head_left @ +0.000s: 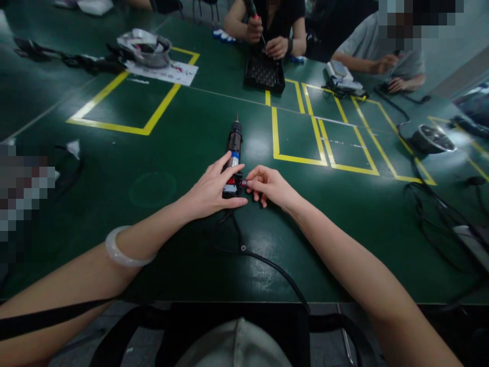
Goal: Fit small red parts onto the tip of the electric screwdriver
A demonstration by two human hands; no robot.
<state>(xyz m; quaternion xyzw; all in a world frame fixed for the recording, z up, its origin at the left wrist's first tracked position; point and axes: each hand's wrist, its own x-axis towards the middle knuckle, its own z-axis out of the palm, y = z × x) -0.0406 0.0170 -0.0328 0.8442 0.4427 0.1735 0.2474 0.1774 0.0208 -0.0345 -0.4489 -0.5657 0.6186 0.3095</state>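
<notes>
An electric screwdriver point(235, 140) lies on the green table, its thin bit pointing away from me. My left hand point(208, 191) grips its rear body from the left, fingers over the top and thumb near the back end. At the right side of that body, my right hand point(267, 184) pinches a small red piece point(243, 182) between thumb and forefinger. Whether this piece is fixed to the tool cannot be made out. A black cord point(273, 264) runs from the tool's rear to the table's front edge.
Yellow tape outlines point(301, 159) mark the table point(183, 270). A roll of clear tape point(145, 48) sits on paper at back left. Across the table, a person works over a black tray point(264, 76); another sits farther right. Cables point(431, 214) and a round metal object point(433, 138) lie at right.
</notes>
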